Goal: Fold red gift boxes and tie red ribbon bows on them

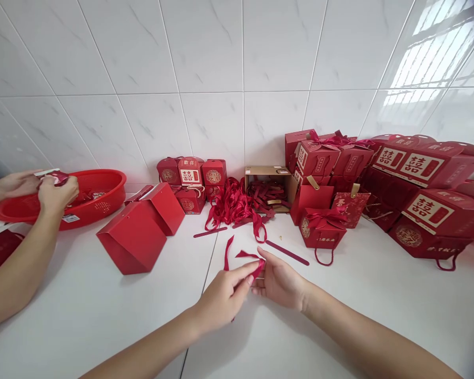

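Observation:
My left hand (223, 297) pinches a dark red ribbon (256, 269) between thumb and fingers, low above the white table. Facing it from the right is my right hand (281, 279), its fingers curved around the same ribbon and its thumb raised; the exact contact is partly hidden. Loose tails of the ribbon stick up and out behind my left hand. Just beyond my hands, a flat dark red strip (287, 252) lies on the table. A heap of red ribbons (235, 202) sits farther back, beside an open cardboard box (265, 170) holding dark red strips.
Red gift boxes (422, 163) are stacked at the right; a bow-tied box (324, 229) stands in front of others. Plain red boxes (136, 237) stand left of centre. A co-worker's hands (57, 192) hold a small item over a red plastic basket (98, 210). Tiled wall behind.

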`<state>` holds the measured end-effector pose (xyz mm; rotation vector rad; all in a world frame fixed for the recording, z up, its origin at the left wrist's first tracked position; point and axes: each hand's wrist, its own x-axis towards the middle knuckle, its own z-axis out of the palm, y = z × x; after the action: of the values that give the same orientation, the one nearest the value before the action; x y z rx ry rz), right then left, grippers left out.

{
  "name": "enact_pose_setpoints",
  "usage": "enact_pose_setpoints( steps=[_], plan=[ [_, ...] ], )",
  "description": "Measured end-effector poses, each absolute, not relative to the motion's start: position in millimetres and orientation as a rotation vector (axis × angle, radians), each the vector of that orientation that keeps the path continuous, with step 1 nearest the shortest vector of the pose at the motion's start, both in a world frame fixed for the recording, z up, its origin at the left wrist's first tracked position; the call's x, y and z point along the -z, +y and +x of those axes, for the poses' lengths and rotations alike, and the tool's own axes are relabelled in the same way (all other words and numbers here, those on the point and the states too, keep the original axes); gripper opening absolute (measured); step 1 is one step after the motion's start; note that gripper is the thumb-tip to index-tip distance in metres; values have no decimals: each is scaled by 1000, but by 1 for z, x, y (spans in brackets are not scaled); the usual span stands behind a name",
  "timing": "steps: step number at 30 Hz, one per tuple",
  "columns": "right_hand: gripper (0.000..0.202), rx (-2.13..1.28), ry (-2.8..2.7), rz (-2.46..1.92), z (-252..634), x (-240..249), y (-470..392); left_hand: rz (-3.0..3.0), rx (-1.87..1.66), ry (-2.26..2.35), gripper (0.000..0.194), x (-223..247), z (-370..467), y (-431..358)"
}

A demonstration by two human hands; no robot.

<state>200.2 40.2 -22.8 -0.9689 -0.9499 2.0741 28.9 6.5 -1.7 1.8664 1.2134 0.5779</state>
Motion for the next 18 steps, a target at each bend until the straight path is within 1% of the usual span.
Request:
enact_pose_setpoints(
  steps=[3,8,11,14,18],
  plan=[
    [34,-1846,-1033,-1018,211,18,52,2062,-420,1189,47,0,30,0],
    [29,-1375,-1345,-1278,246,28,98,2243,-375,1373,35,11,17,-2],
    [22,-1042,-1498,-1418,259,39,131,2292,-343,1480,32,22,-4,9],
    [21,-785,-1585,-1491,257,45,166,2370,-499,1535,34,28,-26,32],
    [26,-589,-1633,-1576,239,40,214,2391,-768,1482,34,34,-36,65]
  ],
)
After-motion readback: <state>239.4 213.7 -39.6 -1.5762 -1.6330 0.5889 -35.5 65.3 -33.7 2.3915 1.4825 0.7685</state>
